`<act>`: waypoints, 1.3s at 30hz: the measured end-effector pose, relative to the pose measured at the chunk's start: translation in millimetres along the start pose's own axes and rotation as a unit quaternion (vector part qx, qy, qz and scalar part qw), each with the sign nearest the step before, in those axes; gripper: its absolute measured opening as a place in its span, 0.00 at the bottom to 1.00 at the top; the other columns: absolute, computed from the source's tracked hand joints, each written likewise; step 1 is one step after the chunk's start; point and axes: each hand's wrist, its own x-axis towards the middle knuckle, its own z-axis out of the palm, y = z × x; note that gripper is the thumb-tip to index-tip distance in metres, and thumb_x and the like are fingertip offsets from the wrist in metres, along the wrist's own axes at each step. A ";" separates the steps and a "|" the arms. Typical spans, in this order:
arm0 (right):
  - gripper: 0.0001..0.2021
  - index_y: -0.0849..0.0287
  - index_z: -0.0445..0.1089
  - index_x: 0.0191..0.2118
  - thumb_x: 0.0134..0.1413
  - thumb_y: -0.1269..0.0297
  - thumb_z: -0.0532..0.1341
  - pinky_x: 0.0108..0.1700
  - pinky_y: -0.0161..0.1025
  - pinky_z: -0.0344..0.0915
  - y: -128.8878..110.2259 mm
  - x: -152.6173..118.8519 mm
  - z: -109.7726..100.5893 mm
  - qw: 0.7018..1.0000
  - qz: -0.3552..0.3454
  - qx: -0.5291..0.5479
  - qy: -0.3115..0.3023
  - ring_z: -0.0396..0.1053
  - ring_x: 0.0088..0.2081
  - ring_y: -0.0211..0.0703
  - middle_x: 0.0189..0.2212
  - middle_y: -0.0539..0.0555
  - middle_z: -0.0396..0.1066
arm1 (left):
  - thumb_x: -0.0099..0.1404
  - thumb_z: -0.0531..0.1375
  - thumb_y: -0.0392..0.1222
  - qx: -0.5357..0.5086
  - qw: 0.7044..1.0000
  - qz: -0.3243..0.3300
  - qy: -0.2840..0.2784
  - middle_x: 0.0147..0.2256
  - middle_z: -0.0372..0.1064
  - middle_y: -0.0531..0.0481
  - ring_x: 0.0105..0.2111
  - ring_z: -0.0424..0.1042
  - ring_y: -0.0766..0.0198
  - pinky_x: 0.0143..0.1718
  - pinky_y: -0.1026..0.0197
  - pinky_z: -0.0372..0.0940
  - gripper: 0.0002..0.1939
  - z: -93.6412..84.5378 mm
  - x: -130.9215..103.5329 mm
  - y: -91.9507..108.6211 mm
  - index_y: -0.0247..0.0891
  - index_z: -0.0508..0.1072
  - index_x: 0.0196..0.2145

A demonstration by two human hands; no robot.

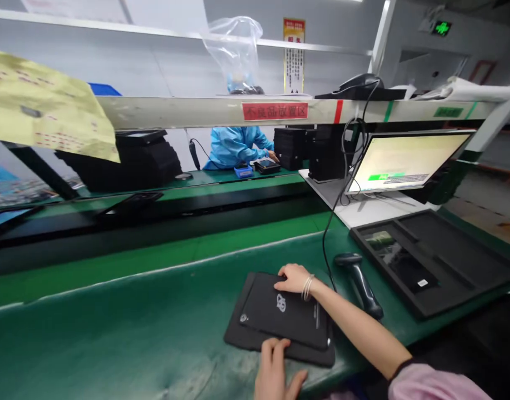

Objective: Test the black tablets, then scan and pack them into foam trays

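Note:
A black tablet (267, 314) lies back side up, with a white logo and a camera in one corner. Beneath it is a slightly larger dark pad (237, 322) on the green bench. My right hand (294, 278), with bangles at the wrist, grips the tablet's far edge, its thumb on the back and its other fingers partly hidden. At the near edge is my left hand (275, 369), fingertips touching the edge of the pad and tablet, thumb spread apart and nothing grasped.
A handheld barcode scanner (361, 286) lies right of the tablet, its cable rising to the shelf. Farther right, a black foam tray (446, 272) holds a dark glossy panel. Behind stands a lit monitor (409, 161). Beyond the conveyor (163, 244) a blue-clad person (234, 145) works.

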 end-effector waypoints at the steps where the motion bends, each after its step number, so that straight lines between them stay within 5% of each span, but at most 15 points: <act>1: 0.16 0.59 0.74 0.35 0.43 0.52 0.64 0.40 0.36 0.63 -1.9 3.4 -1.7 1.000 -0.003 -0.016 -0.007 0.70 0.40 0.48 0.38 0.57 0.74 | 0.57 0.56 0.36 0.031 0.999 0.023 -0.003 0.43 0.60 0.43 0.34 0.70 0.60 0.33 0.59 0.70 0.17 5.1 1.8 8.2 0.37 0.64 0.46; 8: 0.23 0.64 0.70 0.46 0.47 0.53 0.62 0.46 0.40 0.61 -5.7 14.4 4.4 0.989 -0.086 -0.100 -0.062 0.68 0.44 0.51 0.43 0.62 0.70 | 0.57 0.61 0.37 0.202 0.976 0.086 -0.010 0.49 0.63 0.39 0.40 0.71 0.54 0.35 0.57 0.71 0.27 3.0 6.7 36.7 0.36 0.62 0.54; 13: 0.22 0.66 0.68 0.48 0.49 0.57 0.61 0.46 0.42 0.61 -16.7 15.6 10.2 0.976 -0.147 -0.125 -0.104 0.67 0.46 0.53 0.44 0.63 0.70 | 0.59 0.59 0.42 0.229 0.970 0.076 -0.016 0.51 0.64 0.37 0.38 0.70 0.53 0.35 0.52 0.71 0.34 7.3 -5.3 43.8 0.29 0.55 0.60; 19: 0.20 0.64 0.66 0.47 0.48 0.63 0.63 0.39 0.37 0.62 -21.4 16.9 -4.4 0.974 -0.149 -0.135 -0.103 0.70 0.41 0.50 0.41 0.60 0.72 | 0.63 0.54 0.43 0.208 0.975 0.071 -0.019 0.54 0.63 0.39 0.41 0.69 0.54 0.39 0.52 0.69 0.30 3.7 -8.2 42.2 0.29 0.54 0.60; 24: 0.08 0.58 0.65 0.39 0.52 0.66 0.61 0.34 0.35 0.57 -34.4 -13.7 -30.1 0.976 -0.174 -0.131 -0.022 0.69 0.36 0.45 0.33 0.52 0.72 | 0.64 0.51 0.41 0.188 0.977 0.096 -0.039 0.55 0.62 0.40 0.44 0.68 0.53 0.40 0.52 0.69 0.25 -2.5 -7.4 38.0 0.29 0.59 0.57; 27: 0.03 0.58 0.64 0.36 0.57 0.66 0.57 0.29 0.36 0.53 -42.1 -44.5 -30.3 0.948 -0.225 -0.166 0.151 0.67 0.30 0.43 0.29 0.51 0.69 | 0.63 0.51 0.38 0.170 0.979 0.102 -0.038 0.55 0.62 0.38 0.44 0.69 0.52 0.41 0.52 0.69 0.25 -2.4 -9.4 37.2 0.29 0.59 0.57; 29: 0.06 0.60 0.65 0.33 0.60 0.70 0.53 0.30 0.37 0.54 -42.7 -61.2 -15.8 0.891 -0.297 -0.200 0.279 0.66 0.30 0.42 0.29 0.54 0.69 | 0.63 0.51 0.38 0.125 0.986 0.111 -0.016 0.54 0.62 0.39 0.45 0.69 0.53 0.43 0.53 0.69 0.23 -5.0 -15.4 34.5 0.31 0.61 0.55; 33: 0.11 0.64 0.67 0.32 0.59 0.78 0.49 0.38 0.38 0.58 -34.6 -78.6 37.0 0.801 -0.423 -0.234 0.354 0.67 0.38 0.45 0.36 0.58 0.72 | 0.63 0.50 0.33 -0.014 0.987 0.131 0.093 0.46 0.68 0.41 0.45 0.69 0.60 0.45 0.60 0.67 0.15 -33.6 -28.3 18.4 0.35 0.66 0.48; 36: 0.12 0.63 0.68 0.30 0.60 0.75 0.50 0.37 0.39 0.59 -28.6 -85.6 69.1 0.825 -0.431 -0.203 0.304 0.67 0.38 0.45 0.35 0.58 0.72 | 0.64 0.48 0.31 -0.025 0.982 0.107 0.152 0.38 0.69 0.44 0.40 0.69 0.62 0.42 0.59 0.66 0.12 -73.8 -14.5 -2.2 0.36 0.67 0.42; 39: 0.12 0.60 0.66 0.28 0.61 0.69 0.51 0.36 0.38 0.61 -27.5 -86.6 75.6 0.871 -0.415 -0.117 0.234 0.67 0.33 0.41 0.32 0.54 0.72 | 0.65 0.50 0.32 0.005 0.991 0.045 0.127 0.37 0.69 0.44 0.40 0.67 0.60 0.42 0.56 0.64 0.08 -107.2 29.6 -26.0 0.35 0.68 0.38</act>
